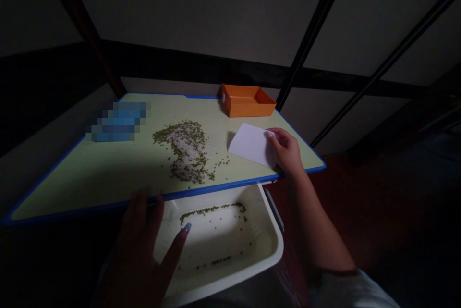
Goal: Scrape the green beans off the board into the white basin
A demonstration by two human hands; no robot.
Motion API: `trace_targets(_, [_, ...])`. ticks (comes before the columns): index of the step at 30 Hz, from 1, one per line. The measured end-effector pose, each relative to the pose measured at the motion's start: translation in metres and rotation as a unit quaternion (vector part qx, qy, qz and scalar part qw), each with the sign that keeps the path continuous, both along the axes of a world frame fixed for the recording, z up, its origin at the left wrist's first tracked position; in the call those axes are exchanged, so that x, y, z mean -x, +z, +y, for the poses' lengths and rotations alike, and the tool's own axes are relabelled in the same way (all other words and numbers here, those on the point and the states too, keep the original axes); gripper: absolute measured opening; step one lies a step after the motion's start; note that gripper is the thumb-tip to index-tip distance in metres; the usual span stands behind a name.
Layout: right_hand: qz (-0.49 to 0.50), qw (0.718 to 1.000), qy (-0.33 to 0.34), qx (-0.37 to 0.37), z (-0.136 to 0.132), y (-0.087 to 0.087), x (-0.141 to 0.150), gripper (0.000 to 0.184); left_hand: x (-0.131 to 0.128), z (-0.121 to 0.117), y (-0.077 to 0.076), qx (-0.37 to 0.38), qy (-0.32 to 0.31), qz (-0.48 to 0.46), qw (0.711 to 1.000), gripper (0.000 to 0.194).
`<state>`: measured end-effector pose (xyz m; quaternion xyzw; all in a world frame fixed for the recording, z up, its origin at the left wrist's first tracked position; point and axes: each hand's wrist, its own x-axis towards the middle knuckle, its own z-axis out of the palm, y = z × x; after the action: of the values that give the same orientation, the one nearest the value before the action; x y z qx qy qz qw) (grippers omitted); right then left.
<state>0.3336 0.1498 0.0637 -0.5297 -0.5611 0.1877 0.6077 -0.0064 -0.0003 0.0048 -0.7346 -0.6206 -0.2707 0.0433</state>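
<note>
My right hand [286, 150] pinches a white card [252, 144] at its right edge, and the card rests tilted on the pale tabletop [108, 168] near the table's right corner. Left of the card lies a loose pile of green beans mixed with white grains [185, 149]. My left hand [144, 245] grips the left rim of a white plastic tray [230, 245] held just below the table's front edge, thumb stretched over the tray's inside. A thin line of green beans [212, 210] lies in the tray.
An orange open box [247, 101] stands at the back edge of the table. A blurred blue object [118, 120] lies at the back left. The table has a blue rim [201, 191]. Dark frame bars cross the wall behind. The floor is dark.
</note>
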Motion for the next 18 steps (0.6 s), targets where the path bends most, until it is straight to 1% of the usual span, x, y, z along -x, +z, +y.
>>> trace_targets(3, [-0.009,1.0,0.027,0.01,0.0034,-0.0008,0.0028,0.028,0.0006,0.0008,-0.0012,0.001,-0.013,0.006,1.0,0.073])
trace_targets(7, [-0.019,0.997,0.065,0.029,0.0062,-0.0012,0.004,0.03,-0.0005,0.0012,-0.0009,-0.009,0.001,-0.004,1.0,0.071])
trace_targets(12, [-0.005,0.993,0.102,0.055,0.007,-0.0008,0.0035,0.033,-0.0028,0.0013,-0.0014,-0.009,0.003,0.001,1.0,0.071])
trace_targets(18, [0.026,0.99,0.118,0.07,0.0045,0.0022,0.0044,0.034,-0.0071,0.001,0.0013,-0.003,0.015,-0.034,0.999,0.066])
